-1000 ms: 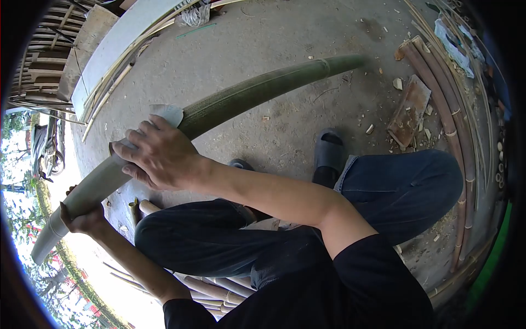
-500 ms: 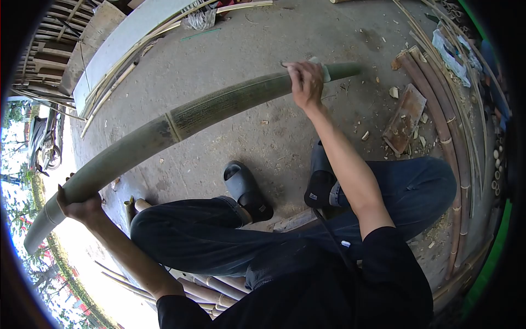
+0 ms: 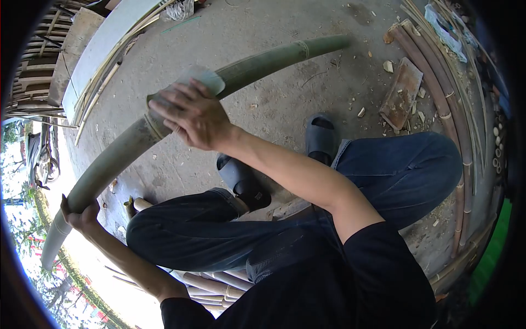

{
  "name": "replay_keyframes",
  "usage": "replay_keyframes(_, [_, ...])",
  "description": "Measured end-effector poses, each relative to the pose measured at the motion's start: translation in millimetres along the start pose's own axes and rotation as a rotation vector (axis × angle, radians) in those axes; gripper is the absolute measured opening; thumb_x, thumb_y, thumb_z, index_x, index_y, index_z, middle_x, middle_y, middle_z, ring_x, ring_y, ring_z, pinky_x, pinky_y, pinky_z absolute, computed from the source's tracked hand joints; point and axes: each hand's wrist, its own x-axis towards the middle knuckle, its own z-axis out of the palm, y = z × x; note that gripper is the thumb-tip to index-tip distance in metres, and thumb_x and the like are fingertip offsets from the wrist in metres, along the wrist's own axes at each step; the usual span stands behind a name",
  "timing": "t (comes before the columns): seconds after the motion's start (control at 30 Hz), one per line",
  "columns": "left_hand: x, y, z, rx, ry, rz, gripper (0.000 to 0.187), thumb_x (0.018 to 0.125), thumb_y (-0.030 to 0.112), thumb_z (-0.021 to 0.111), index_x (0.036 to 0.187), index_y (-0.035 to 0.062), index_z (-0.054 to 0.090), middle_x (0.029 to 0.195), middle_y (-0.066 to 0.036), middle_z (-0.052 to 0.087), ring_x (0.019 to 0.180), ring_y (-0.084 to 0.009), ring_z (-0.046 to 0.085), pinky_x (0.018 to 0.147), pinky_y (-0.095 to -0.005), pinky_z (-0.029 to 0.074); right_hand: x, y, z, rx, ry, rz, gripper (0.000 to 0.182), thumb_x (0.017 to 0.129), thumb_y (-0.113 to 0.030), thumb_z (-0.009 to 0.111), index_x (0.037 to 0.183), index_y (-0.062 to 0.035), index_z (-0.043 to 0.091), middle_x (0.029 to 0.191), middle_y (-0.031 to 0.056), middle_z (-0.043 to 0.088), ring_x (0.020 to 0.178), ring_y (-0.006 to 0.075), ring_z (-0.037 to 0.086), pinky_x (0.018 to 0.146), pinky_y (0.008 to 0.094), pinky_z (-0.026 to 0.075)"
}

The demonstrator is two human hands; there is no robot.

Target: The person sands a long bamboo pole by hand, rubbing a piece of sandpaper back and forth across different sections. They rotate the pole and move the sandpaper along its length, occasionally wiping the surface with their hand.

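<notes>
A thick green bamboo pole (image 3: 118,156) slants across the view, from the lower left up to the upper right. Near its lower left end, my left hand (image 3: 82,213) is wrapped around it from below. My right hand (image 3: 193,116) presses a pale, thin sheet (image 3: 212,80) over the pole just beyond a joint ring, with the fingers curled across the top. The sheet bends round the bamboo and its far edge sticks out past my fingers; I cannot tell if it is cloth or paper.
On the concrete floor, a dirty rectangular block (image 3: 401,93) lies among wood chips. Brown bamboo poles (image 3: 433,82) run down the right side, near a plastic bag (image 3: 445,33). Thin strips (image 3: 98,96) lie at the left. More bamboo (image 3: 219,285) lies below my legs; my slippers (image 3: 321,134) are ahead.
My right hand has slid with the pale sheet along the pole, from near the far right end down left to the joint ring. My left hand keeps its grip.
</notes>
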Motion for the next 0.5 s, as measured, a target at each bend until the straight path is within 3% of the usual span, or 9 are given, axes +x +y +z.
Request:
replay_keyframes(0.07, [-5, -9, 4, 0.035, 0.031, -0.033, 0.051, 0.066, 0.025, 0.086, 0.109, 0.0092, 0.066, 0.114, -0.010, 0.063, 0.111, -0.0324, 0.058, 0.098, -0.0462, 0.048, -25, 97, -24, -0.121, 0.091, 0.154, 0.052, 0.109, -0.044, 0.026, 0.129, -0.0147, 0.064, 0.119, 0.0105, 0.071, 0.119, 0.0318, 0.061, 0.113, 0.0517, 0.034])
replay_keyframes(0.17, [5, -8, -5, 0.018, -0.017, -0.012, 0.047, 0.069, 0.026, 0.085, 0.107, 0.0090, 0.065, 0.112, -0.011, 0.064, 0.109, -0.0317, 0.059, 0.101, -0.0471, 0.047, -61, 230, -97, -0.360, 0.114, 0.326, 0.047, 0.107, -0.036, 0.032, 0.109, -0.0129, 0.073, 0.111, 0.0121, 0.072, 0.112, 0.0346, 0.063, 0.108, 0.0493, 0.038])
replay_keyframes(0.23, [3, -8, 0, -0.033, -0.072, -0.006, 0.045, 0.070, 0.026, 0.084, 0.107, 0.0084, 0.065, 0.109, -0.012, 0.065, 0.108, -0.0318, 0.060, 0.103, -0.0477, 0.047, -54, 261, -132, -0.295, -0.006, 0.475, 0.052, 0.106, -0.037, 0.034, 0.091, -0.0098, 0.076, 0.096, 0.0151, 0.073, 0.101, 0.0380, 0.066, 0.101, 0.0476, 0.044])
replay_keyframes(0.27, [7, -4, -4, -0.059, -0.188, 0.002, 0.043, 0.072, 0.025, 0.082, 0.107, 0.0075, 0.065, 0.106, -0.012, 0.067, 0.107, -0.0320, 0.062, 0.104, -0.0484, 0.047, -50, 263, -137, -0.294, -0.003, 0.461, 0.052, 0.106, -0.037, 0.034, 0.091, -0.0098, 0.076, 0.096, 0.0151, 0.073, 0.101, 0.0380, 0.066, 0.101, 0.0476, 0.044])
replay_keyframes(0.33, [6, 2, -13, -0.107, -0.298, 0.027, 0.041, 0.073, 0.024, 0.081, 0.107, 0.0067, 0.065, 0.104, -0.012, 0.068, 0.105, -0.0321, 0.063, 0.104, -0.0492, 0.047, -38, 268, -138, -0.304, 0.055, 0.717, 0.059, 0.106, -0.039, 0.036, 0.074, -0.0056, 0.073, 0.082, 0.0177, 0.072, 0.085, 0.0425, 0.066, 0.088, 0.0477, 0.050])
replay_keyframes(0.37, [0, 1, -12, -0.109, -0.320, 0.023, 0.039, 0.074, 0.023, 0.080, 0.106, 0.0061, 0.066, 0.102, -0.012, 0.068, 0.104, -0.0321, 0.064, 0.104, -0.0497, 0.047, -39, 271, -134, -0.334, 0.242, 0.708, 0.061, 0.106, -0.040, 0.036, 0.072, -0.0039, 0.073, 0.079, 0.0192, 0.072, 0.078, 0.0435, 0.067, 0.079, 0.0486, 0.051])
replay_keyframes(0.43, [-14, -3, -10, -0.105, -0.342, 0.026, 0.034, 0.074, 0.022, 0.080, 0.101, 0.0067, 0.066, 0.101, -0.011, 0.069, 0.103, -0.0307, 0.065, 0.103, -0.0501, 0.047, -43, 264, -142, -0.063, 0.522, 0.895, 0.063, 0.106, -0.042, 0.037, 0.079, 0.0012, 0.074, 0.080, 0.0226, 0.072, 0.081, 0.0431, 0.070, 0.080, 0.0494, 0.051])
replay_keyframes(0.5, [-14, -5, -8, -0.110, -0.312, 0.050, 0.032, 0.074, 0.022, 0.079, 0.099, 0.0074, 0.067, 0.100, -0.010, 0.069, 0.102, -0.0304, 0.065, 0.104, -0.0499, 0.047, -39, 234, -158, -0.028, 1.017, 1.083, 0.069, 0.107, -0.045, 0.035, 0.088, 0.0101, 0.071, 0.091, 0.0286, 0.072, 0.091, 0.0452, 0.070, 0.084, 0.0488, 0.051])
